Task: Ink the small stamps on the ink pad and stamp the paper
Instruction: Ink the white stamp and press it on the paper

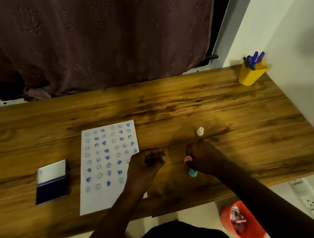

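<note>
Fingers of the left hand (148,163) were curled into a loose fist at the right edge of the paper (106,165); whether anything was pinched inside could not be told, too dark. The fist sat partly over the paper's right margin, likely bracing the sheet or resting between stamps. Right hand (203,158) was well right of the paper, fingers bent down around the pink stamp (187,158), apparently gripping it, though the grip itself was hidden by the knuckles. Teal stamp (193,173) stood just below the pink one, touching or nearly touching the right hand's edge. White stamp (200,131) stood upright further from the person, right of the paper, untouched.

Ink pad (51,182) lay left of the paper with its lid open, blue pad facing up, probably left open for repeated inking. The paper was already mostly filled with blue smileys and hearts in columns; bare space remained along its near edge and lower right. Judgement: a stamp swap was under way, stamps parked right of the paper within reach of the right hand. Yellow pen cup (251,74) sat far right of the paper at the desk (170,105) corner, unused.
</note>
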